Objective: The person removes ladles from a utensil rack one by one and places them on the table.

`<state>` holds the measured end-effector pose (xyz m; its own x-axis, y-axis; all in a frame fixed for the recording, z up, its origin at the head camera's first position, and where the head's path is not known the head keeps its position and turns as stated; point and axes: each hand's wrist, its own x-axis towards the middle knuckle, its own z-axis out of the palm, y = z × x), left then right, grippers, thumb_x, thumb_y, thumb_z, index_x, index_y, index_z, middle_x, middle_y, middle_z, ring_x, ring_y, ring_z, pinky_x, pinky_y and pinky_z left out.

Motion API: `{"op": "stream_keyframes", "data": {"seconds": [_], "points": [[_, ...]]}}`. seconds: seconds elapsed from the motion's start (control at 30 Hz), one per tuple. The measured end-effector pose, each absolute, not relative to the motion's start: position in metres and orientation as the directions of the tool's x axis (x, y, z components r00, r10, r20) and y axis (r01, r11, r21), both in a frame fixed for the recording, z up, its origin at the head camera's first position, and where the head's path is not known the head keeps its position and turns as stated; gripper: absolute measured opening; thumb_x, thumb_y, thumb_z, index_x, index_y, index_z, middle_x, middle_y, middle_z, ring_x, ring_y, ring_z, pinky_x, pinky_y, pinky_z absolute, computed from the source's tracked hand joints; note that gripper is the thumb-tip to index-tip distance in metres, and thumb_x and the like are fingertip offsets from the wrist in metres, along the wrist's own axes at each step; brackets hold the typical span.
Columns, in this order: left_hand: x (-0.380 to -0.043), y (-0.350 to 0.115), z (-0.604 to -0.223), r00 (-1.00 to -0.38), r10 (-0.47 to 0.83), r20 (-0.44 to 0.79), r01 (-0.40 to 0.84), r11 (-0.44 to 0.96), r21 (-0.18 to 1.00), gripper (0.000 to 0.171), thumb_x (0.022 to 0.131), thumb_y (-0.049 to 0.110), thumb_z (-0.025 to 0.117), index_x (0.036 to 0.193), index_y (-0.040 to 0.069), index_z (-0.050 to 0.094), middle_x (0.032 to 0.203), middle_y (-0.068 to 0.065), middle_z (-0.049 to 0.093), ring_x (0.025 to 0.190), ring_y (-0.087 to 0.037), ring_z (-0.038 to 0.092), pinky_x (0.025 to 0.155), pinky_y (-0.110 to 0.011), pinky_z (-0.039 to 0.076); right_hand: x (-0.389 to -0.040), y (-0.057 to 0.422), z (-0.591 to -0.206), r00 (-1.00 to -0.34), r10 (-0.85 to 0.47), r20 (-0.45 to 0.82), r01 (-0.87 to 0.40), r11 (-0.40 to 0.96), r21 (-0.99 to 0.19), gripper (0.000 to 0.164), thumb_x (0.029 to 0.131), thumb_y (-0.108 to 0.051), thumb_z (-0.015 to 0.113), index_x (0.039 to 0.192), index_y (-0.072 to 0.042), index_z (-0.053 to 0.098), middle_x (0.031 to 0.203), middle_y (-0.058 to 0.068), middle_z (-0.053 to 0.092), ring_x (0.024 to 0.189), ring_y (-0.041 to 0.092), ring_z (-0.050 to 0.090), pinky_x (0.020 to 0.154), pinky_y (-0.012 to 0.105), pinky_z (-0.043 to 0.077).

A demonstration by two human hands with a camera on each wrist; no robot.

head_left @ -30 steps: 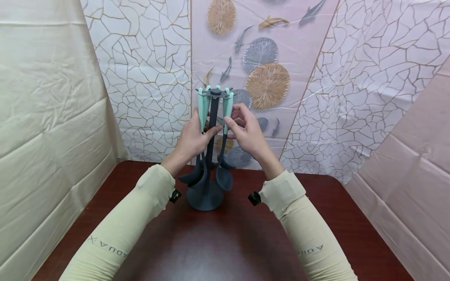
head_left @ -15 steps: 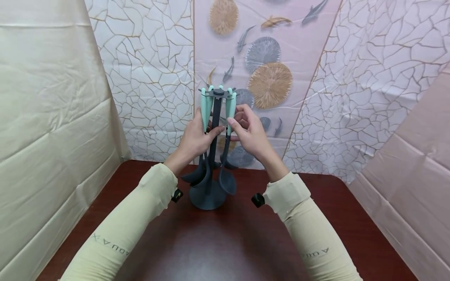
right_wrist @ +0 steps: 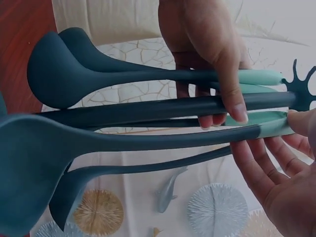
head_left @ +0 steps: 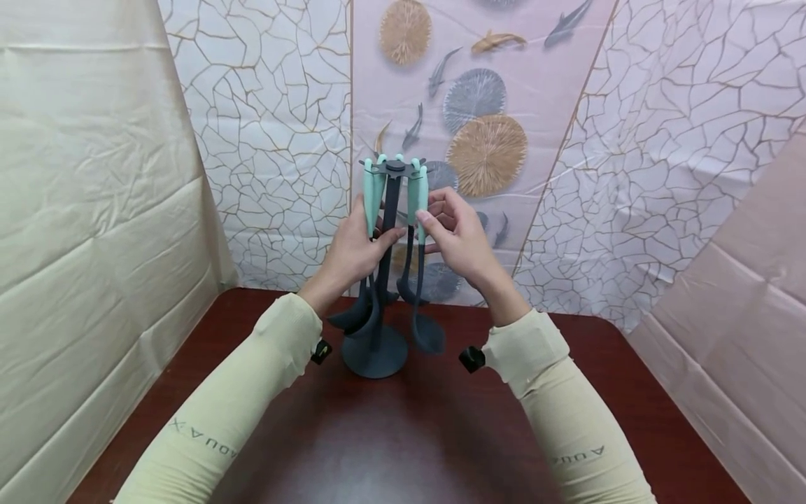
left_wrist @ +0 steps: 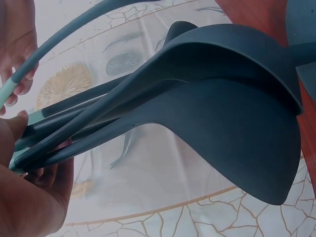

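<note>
A dark grey utensil stand (head_left: 392, 231) holds several kitchen utensils with mint-green handles, hung from the hooked disc (head_left: 395, 166) at its top. My left hand (head_left: 352, 245) grips the post, thumb across its front and fingers behind, beside two ladles (head_left: 348, 316) on the left. With thumb and fingers, my right hand (head_left: 462, 234) pinches the mint handle of a spoon (head_left: 429, 334) at the right. This spoon's upper end is right at the disc, and its bowl hangs out to the right of the base. In the right wrist view, the spoon's bowl (right_wrist: 29, 168) fills the lower left.
The stand's round base (head_left: 376, 355) rests on a dark red-brown table (head_left: 378, 434). Another utensil (right_wrist: 69, 192) hangs behind the spoon. Patterned cloth (head_left: 271, 140) covers the back, and pale cloth (head_left: 94, 210) hangs at the left side.
The spoon's bowl has swung right, away from the post, as my right hand has shifted slightly right. A utensil behind it now shows separately. My left hand keeps its grip.
</note>
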<state>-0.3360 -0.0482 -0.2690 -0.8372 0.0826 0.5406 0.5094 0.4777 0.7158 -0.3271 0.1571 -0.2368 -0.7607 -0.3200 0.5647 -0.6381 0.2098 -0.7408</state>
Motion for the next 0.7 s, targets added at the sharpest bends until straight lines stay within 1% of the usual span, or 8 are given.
{"op": "stream_keyframes", "data": {"seconds": [0.07, 0.23, 0.3, 0.47, 0.7], "points": [[-0.3364, -0.0472, -0.2694, -0.838, 0.078, 0.539, 0.507, 0.474, 0.72, 0.059, 0.099, 0.034, 0.078, 0.142, 0.013, 0.043, 0.1, -0.007, 0.068, 0.085, -0.024, 0.066, 0.074, -0.042, 0.057, -0.3274, 0.159, -0.2359, -0.766, -0.318, 0.559, -0.633, 0.216, -0.744, 0.026, 0.109, -0.021, 0.062, 0.131, -0.006, 0.057, 0.113, 0.021, 0.065, 0.098, 0.032, 0.069, 0.074, 0.058, 0.062], [-0.3371, -0.0458, -0.2708, -0.84, 0.073, 0.537, 0.506, 0.462, 0.728, 0.059, 0.099, 0.031, 0.079, 0.142, 0.012, 0.044, 0.099, -0.007, 0.068, 0.085, -0.024, 0.066, 0.075, -0.042, 0.058, -0.3291, 0.1591, -0.2366, -0.767, -0.306, 0.563, -0.63, 0.197, -0.751, 0.026, 0.109, -0.021, 0.063, 0.129, -0.006, 0.059, 0.113, 0.019, 0.066, 0.101, 0.038, 0.069, 0.072, 0.051, 0.064], [-0.3372, -0.046, -0.2707, -0.839, 0.077, 0.539, 0.509, 0.464, 0.725, 0.058, 0.099, 0.032, 0.078, 0.142, 0.013, 0.044, 0.099, -0.007, 0.068, 0.085, -0.023, 0.066, 0.075, -0.042, 0.057, -0.3289, 0.1579, -0.2363, -0.766, -0.296, 0.571, -0.632, 0.179, -0.754, 0.025, 0.108, -0.021, 0.064, 0.128, -0.006, 0.058, 0.111, 0.018, 0.066, 0.1, 0.038, 0.069, 0.071, 0.051, 0.064], [-0.3369, -0.045, -0.2705, -0.84, 0.077, 0.538, 0.507, 0.468, 0.724, 0.058, 0.1, 0.032, 0.078, 0.142, 0.013, 0.044, 0.099, -0.007, 0.068, 0.084, -0.023, 0.066, 0.074, -0.042, 0.056, -0.3288, 0.1576, -0.2341, -0.762, -0.286, 0.581, -0.635, 0.153, -0.758, 0.024, 0.108, -0.022, 0.064, 0.125, -0.007, 0.058, 0.11, 0.017, 0.065, 0.096, 0.028, 0.068, 0.07, 0.049, 0.064], [-0.3363, -0.0466, -0.2702, -0.845, 0.071, 0.53, 0.496, 0.475, 0.727, 0.057, 0.099, 0.033, 0.078, 0.141, 0.013, 0.044, 0.098, -0.007, 0.069, 0.082, -0.024, 0.066, 0.074, -0.042, 0.056, -0.3279, 0.1582, -0.2309, -0.768, -0.287, 0.573, -0.628, 0.156, -0.763, 0.026, 0.108, -0.023, 0.064, 0.128, -0.007, 0.058, 0.113, 0.02, 0.065, 0.1, 0.033, 0.068, 0.07, 0.044, 0.064]]}}
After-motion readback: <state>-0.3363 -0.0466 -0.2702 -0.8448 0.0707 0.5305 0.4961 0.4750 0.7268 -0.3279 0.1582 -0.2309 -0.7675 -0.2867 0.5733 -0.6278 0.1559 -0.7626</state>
